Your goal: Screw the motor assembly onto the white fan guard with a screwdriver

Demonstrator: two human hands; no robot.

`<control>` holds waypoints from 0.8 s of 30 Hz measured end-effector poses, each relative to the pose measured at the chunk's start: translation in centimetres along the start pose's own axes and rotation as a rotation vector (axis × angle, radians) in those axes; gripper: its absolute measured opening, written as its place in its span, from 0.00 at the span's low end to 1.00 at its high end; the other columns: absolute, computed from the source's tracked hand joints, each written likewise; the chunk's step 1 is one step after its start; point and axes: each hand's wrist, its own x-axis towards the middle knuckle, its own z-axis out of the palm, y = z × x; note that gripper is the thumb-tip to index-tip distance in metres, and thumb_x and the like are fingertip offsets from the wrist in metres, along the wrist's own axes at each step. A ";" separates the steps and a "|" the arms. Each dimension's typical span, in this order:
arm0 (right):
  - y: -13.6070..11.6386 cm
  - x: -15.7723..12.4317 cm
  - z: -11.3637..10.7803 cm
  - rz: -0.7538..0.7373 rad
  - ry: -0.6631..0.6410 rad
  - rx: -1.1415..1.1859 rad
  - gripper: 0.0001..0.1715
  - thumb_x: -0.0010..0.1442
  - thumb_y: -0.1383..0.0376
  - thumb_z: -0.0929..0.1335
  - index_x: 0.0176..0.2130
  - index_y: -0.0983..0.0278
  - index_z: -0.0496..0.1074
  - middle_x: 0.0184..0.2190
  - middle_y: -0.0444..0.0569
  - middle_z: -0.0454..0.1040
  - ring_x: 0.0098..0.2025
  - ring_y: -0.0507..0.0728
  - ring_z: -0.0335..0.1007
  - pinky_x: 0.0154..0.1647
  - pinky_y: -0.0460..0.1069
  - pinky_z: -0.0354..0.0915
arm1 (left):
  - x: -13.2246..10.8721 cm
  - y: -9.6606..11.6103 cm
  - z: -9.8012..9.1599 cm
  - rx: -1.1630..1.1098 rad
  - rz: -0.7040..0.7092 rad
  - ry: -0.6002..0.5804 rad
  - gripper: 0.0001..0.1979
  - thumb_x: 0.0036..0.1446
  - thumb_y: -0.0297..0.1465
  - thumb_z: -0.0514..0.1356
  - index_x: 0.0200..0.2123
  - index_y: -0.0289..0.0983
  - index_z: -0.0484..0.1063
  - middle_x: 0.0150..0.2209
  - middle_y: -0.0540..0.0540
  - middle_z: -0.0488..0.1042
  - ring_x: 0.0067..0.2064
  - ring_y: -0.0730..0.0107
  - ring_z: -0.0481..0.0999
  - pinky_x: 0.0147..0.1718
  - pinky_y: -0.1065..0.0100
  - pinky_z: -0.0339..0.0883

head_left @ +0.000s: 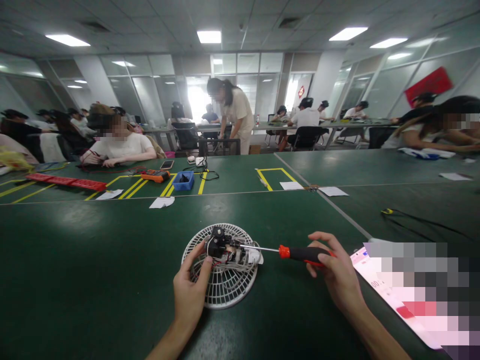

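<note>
A round white fan grille [221, 292] lies on the green table. On top of it sits a fan motor assembly [216, 242] with a black housing, exposed wires and a white part at its right end. My left hand [193, 280] grips the black housing from the left, thumb in front and fingers partly hidden behind. My right hand [333, 265] is closed around the black and red handle of a screwdriver [300, 253]. Its metal shaft points left, and the tip reaches into the motor assembly; the exact contact point is too small to make out.
A phone with a lit screen [390, 295] lies at the right. Farther back are a blue bin [183, 181], an orange multimeter [155, 175], red trays [65, 181] and paper sheets [162, 202]. A person [123, 142] sits across the table; another [236, 110] stands behind it.
</note>
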 end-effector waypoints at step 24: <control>-0.9 0.0 0.3 0.023 0.025 0.133 0.17 0.45 0.67 0.70 0.38 0.60 0.77 0.35 0.46 0.74 0.30 0.56 0.68 0.32 0.51 0.65 | -0.1 0.6 0.2 -0.004 0.013 0.000 0.26 0.57 0.47 0.68 0.54 0.40 0.78 0.55 0.40 0.81 0.55 0.54 0.81 0.58 0.54 0.75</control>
